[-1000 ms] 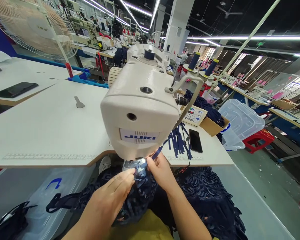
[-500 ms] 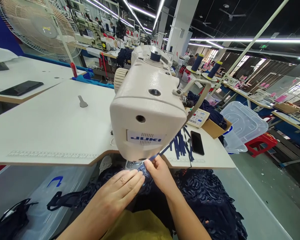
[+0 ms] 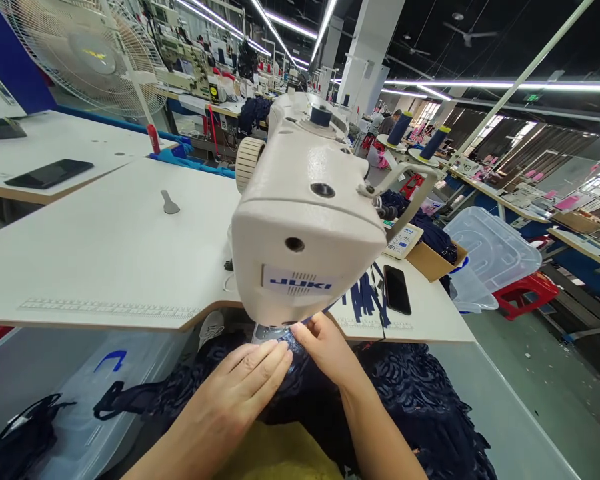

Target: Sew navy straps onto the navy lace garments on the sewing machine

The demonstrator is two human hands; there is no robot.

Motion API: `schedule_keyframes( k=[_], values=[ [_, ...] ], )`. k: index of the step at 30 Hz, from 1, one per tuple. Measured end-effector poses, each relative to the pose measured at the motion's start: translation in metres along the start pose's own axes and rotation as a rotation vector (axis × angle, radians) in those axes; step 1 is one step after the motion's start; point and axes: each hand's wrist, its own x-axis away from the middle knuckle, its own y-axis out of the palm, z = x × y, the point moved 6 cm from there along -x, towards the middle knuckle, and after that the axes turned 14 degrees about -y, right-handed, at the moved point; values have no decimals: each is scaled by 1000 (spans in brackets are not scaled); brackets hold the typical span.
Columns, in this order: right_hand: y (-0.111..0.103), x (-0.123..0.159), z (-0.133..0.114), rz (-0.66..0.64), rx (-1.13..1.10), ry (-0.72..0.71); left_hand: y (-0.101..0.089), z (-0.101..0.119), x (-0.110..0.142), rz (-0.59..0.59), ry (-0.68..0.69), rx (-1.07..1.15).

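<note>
Below the head of a white sewing machine (image 3: pixel 307 223), navy lace fabric (image 3: pixel 294 341) lies at the needle area, which is mostly hidden by the machine head. My left hand (image 3: pixel 247 383) rests on the fabric's left side, fingers stretched out together and thumb out of sight. On the other side, my right hand (image 3: pixel 330 347) pinches the fabric's edge between thumb and curled fingers, close under the machine head. More navy ruffled fabric (image 3: pixel 420 400) hangs over my lap and to the right.
Navy strips (image 3: pixel 365 297) and a black phone (image 3: pixel 397 290) lie right of the machine on the white table (image 3: pixel 105 253). A flat grey metal piece (image 3: pixel 169 203) lies to the left. A clear plastic bin (image 3: pixel 145 363) stands below, and a cardboard box (image 3: pixel 435 260) sits at the right.
The view has shifted slightly, so the machine appears further right. The navy strip that ran up from my right hand past the machine head no longer shows. Both hands stay at the fabric.
</note>
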Motion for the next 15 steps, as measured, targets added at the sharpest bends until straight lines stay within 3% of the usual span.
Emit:
schedule_keyframes(
  k=[4, 9, 15],
  values=[
    [0, 0, -4, -17, -32, -6, 1, 1, -3, -24, -32, -8],
    [-2, 2, -5, 103, -25, -9, 2, 8, -9, -66, -26, -88],
    [-3, -12, -9, 122, 211, -47, 10, 13, -4, 32, -108, -151]
  ],
)
